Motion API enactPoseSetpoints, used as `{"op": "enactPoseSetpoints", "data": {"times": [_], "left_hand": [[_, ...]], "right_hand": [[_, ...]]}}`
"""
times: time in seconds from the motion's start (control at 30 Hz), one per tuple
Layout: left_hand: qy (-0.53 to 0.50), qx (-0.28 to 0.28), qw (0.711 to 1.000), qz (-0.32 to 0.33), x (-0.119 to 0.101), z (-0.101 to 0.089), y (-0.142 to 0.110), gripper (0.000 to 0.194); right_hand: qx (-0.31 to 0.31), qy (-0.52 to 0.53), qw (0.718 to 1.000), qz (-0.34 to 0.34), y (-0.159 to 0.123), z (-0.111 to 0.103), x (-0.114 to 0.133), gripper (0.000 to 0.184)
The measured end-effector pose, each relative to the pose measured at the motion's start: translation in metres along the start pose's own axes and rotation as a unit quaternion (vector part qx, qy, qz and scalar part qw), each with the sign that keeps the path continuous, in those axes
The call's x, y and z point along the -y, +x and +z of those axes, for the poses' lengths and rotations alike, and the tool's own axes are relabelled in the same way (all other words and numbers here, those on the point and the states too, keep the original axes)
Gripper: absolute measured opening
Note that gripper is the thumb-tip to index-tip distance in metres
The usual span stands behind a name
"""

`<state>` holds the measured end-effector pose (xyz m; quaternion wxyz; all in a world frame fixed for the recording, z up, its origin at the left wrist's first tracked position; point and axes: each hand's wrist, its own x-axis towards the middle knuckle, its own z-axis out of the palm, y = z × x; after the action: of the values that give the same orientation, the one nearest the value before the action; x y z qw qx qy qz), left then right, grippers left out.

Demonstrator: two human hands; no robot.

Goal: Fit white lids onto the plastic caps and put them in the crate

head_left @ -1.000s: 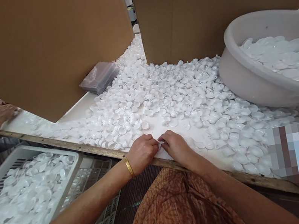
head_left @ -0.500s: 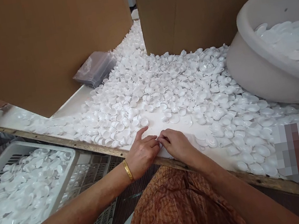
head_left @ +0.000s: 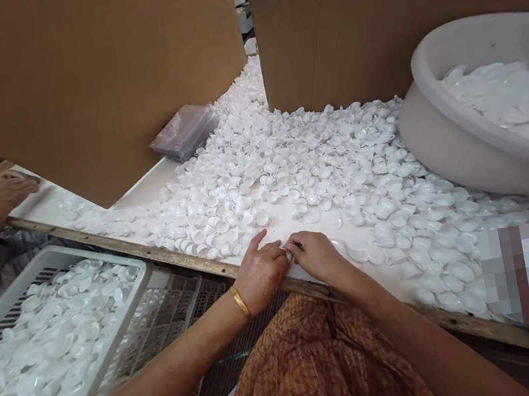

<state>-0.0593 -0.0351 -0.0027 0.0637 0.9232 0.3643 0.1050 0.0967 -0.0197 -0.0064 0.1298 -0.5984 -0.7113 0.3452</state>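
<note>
White, a small piece lies between left hand and right hand, pinched in both grips, long axis unclear.

White cups, white tabletop, brown cardboard, greyish-white tub, off-white basket, rust-brown cloth with darker patterning, gold bangle

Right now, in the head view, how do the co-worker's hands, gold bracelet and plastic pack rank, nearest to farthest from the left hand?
1. Gold bracelet, on the wrist of the left hand.
2. Plastic pack, ahead, beside the left cardboard.
3. Co-worker's hands, far left along the table edge.
</note>
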Motion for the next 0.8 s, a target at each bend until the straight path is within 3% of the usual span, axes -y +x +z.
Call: {"op": "enactPoseSetpoints", "data": {"times": [0.13,0.2,0.3,0.37,0.47,0.53,0.63,0.73,0.8], "left_hand": [[-0.045,-0.009,0.999,-0.001,-0.002,-0.007,0.000,0.022],[-0.092,-0.052,0.994,-0.019,-0.001,-0.012,0.002,0.020],[-0.183,-0.149,0.964,-0.121,0.003,-0.018,0.006,0.019],[-0.255,-0.168,0.932,-0.193,0.005,-0.022,0.009,0.021],[-0.366,-0.120,0.887,-0.256,0.001,-0.026,0.014,0.022],[-0.426,-0.081,0.854,-0.288,-0.006,-0.028,0.018,0.025],[-0.514,-0.051,0.783,-0.346,-0.016,-0.027,0.020,0.034],[-0.603,-0.059,0.700,-0.377,-0.020,-0.024,0.019,0.039],[-0.646,-0.069,0.661,-0.377,-0.021,-0.022,0.018,0.037]], "right_hand": [[-0.027,0.007,0.999,-0.024,-0.003,0.002,-0.003,0.014],[-0.032,0.022,0.999,-0.009,-0.004,0.000,-0.005,0.013],[-0.036,0.136,0.988,0.067,-0.005,-0.008,-0.009,0.012],[-0.023,0.271,0.954,0.125,-0.006,-0.015,-0.012,0.013],[-0.004,0.420,0.895,0.153,-0.008,-0.024,-0.016,0.011],[-0.003,0.457,0.878,0.142,-0.010,-0.026,-0.017,0.012],[-0.034,0.456,0.880,0.129,-0.014,-0.025,-0.015,0.015],[-0.085,0.395,0.909,0.100,-0.019,-0.022,-0.009,0.017],[-0.112,0.339,0.932,0.066,-0.022,-0.022,-0.006,0.018]]}}
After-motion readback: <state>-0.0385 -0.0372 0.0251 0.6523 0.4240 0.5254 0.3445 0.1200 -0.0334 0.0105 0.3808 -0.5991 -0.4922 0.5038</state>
